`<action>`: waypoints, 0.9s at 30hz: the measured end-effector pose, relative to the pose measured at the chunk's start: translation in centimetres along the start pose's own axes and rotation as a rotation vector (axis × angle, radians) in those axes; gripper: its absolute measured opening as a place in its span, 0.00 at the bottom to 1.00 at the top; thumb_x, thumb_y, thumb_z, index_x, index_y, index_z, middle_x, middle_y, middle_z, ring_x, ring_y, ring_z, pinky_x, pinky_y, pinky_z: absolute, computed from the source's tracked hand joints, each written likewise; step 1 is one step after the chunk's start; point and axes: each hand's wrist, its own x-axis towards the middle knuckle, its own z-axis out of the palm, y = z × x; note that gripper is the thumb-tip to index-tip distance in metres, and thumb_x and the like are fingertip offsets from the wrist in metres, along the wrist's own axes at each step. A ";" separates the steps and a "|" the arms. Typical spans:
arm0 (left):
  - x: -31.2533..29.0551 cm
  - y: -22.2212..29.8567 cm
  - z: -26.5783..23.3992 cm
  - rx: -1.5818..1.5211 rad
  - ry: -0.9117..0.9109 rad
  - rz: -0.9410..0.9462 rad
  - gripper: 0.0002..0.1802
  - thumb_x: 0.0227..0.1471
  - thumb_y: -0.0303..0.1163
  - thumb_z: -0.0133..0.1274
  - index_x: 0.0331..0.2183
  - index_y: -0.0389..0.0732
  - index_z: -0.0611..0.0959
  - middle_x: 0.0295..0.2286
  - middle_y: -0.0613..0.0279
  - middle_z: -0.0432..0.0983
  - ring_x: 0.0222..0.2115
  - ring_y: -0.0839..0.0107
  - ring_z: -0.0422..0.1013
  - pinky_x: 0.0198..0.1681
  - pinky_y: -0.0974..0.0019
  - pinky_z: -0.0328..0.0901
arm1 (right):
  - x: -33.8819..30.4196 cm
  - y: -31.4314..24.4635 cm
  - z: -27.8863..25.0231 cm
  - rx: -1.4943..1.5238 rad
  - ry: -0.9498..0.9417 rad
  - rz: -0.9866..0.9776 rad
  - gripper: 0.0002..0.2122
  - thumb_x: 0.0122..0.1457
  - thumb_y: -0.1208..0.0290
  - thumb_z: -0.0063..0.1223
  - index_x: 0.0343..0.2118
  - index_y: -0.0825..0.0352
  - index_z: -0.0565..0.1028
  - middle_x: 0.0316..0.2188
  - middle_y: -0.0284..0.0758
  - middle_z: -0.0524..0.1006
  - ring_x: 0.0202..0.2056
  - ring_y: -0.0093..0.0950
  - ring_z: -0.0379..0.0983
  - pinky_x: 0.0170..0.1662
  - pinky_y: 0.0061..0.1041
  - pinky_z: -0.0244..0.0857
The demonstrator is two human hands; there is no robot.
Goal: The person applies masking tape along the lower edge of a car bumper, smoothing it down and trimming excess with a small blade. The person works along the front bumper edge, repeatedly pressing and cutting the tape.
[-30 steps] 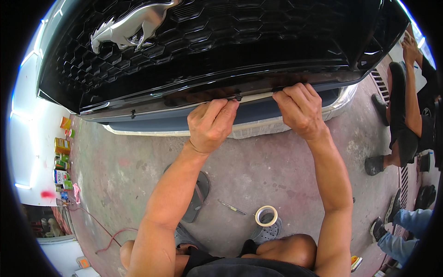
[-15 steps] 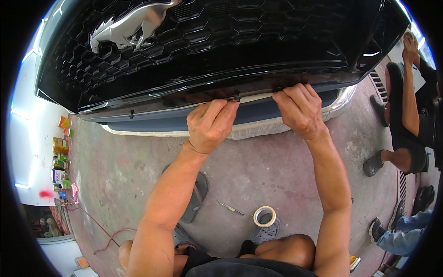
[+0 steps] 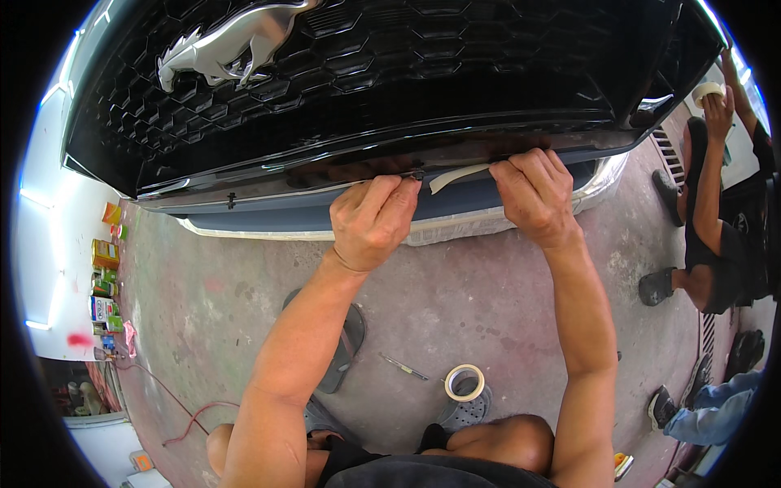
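My right hand (image 3: pixel 533 199) pinches a strip of cream masking tape (image 3: pixel 460 174) at the lower edge of a glossy black car front (image 3: pixel 521 89). The strip's other end hangs loose and curls downward between my hands. Against the same edge, my left hand (image 3: pixel 374 215) is closed, its fingertips beside a small black clip (image 3: pixel 418 175). Whatever its fingers hold, if anything, is hidden. Dark grey trim (image 3: pixel 268 220) runs below the edge, with pale masking (image 3: pixel 455 228) under it.
A masking tape roll (image 3: pixel 464 382) rests on my shoe, with a slim knife-like tool (image 3: pixel 403 366) nearby on concrete. Several cans (image 3: pixel 103 276) line the left wall, and a red hose (image 3: pixel 191 415) crosses the floor. Right, a co-worker's hand (image 3: pixel 716 114) holds another tape roll (image 3: pixel 706 95).
The tape strip, earlier stretched between my hands, now has a loose, drooping end near my left hand. My right hand has shifted slightly right. The co-worker's arms have moved.
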 end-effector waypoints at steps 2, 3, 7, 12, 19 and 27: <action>0.1 0.0 0.0 -0.005 0.002 -0.001 0.12 0.45 0.19 0.75 0.34 0.35 0.90 0.30 0.60 0.81 0.23 0.65 0.78 0.25 0.65 0.71 | 0.0 0.1 0.0 0.010 0.014 -0.014 0.14 0.45 0.87 0.72 0.37 0.70 0.84 0.31 0.36 0.78 0.32 0.35 0.77 0.35 0.32 0.70; 0.1 0.0 -0.1 -0.008 0.005 0.001 0.12 0.44 0.19 0.75 0.34 0.35 0.90 0.30 0.60 0.81 0.23 0.65 0.78 0.26 0.65 0.71 | 0.0 0.2 0.0 0.013 0.015 -0.015 0.14 0.45 0.87 0.72 0.37 0.70 0.85 0.31 0.36 0.78 0.32 0.35 0.77 0.35 0.32 0.70; -0.1 0.6 -0.7 -0.052 -0.023 -0.011 0.18 0.40 0.25 0.80 0.36 0.35 0.91 0.30 0.59 0.81 0.23 0.65 0.78 0.26 0.66 0.73 | 0.0 0.2 -0.1 0.023 0.021 -0.012 0.13 0.45 0.87 0.72 0.36 0.70 0.85 0.31 0.36 0.78 0.31 0.35 0.77 0.35 0.33 0.70; -0.5 1.8 0.2 -0.056 -0.011 -0.093 0.23 0.38 0.28 0.82 0.38 0.35 0.91 0.31 0.60 0.82 0.21 0.70 0.77 0.25 0.70 0.72 | 0.0 0.1 -0.2 0.017 0.003 -0.005 0.13 0.46 0.85 0.72 0.36 0.70 0.85 0.31 0.36 0.79 0.31 0.33 0.78 0.35 0.32 0.70; -0.5 2.7 1.8 -0.091 0.040 -0.137 0.16 0.44 0.20 0.77 0.37 0.34 0.91 0.29 0.60 0.84 0.21 0.69 0.78 0.25 0.70 0.71 | 0.0 0.2 -0.3 0.012 -0.008 -0.007 0.12 0.48 0.83 0.71 0.37 0.68 0.86 0.33 0.35 0.81 0.33 0.32 0.79 0.36 0.30 0.71; -0.2 1.3 0.7 -0.030 0.019 -0.035 0.15 0.45 0.15 0.74 0.37 0.36 0.91 0.28 0.62 0.81 0.22 0.66 0.77 0.25 0.66 0.71 | -0.3 0.2 0.0 0.030 -0.026 -0.012 0.14 0.45 0.83 0.71 0.37 0.68 0.85 0.34 0.34 0.80 0.33 0.32 0.79 0.36 0.30 0.70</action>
